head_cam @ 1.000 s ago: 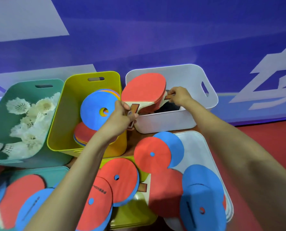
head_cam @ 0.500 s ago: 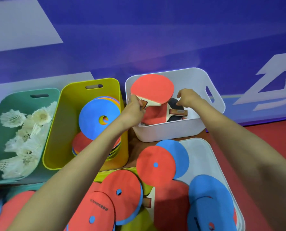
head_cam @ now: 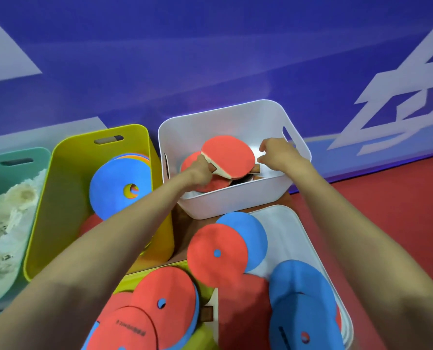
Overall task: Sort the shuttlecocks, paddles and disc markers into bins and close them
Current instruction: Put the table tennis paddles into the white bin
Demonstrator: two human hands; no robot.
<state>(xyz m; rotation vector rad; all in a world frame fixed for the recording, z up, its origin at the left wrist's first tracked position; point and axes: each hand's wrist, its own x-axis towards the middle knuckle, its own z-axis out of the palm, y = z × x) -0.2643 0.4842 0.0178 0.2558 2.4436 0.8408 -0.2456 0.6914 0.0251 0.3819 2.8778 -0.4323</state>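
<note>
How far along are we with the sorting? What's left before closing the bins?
Done: shuttlecocks fill the green bin, disc markers stand in the yellow bin, paddles lie in the white bin. In hand: the left hand grips a red paddle inside it, right hand open alongside. Left: loose discs and a loose paddle on the lids; no bin closed.

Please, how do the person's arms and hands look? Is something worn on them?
No sleeve shows: the left forearm and the right forearm are bare down to the lower frame edge. The left hand and the right hand are bare too, without gloves. No watch, bracelet or ring is visible.
</note>
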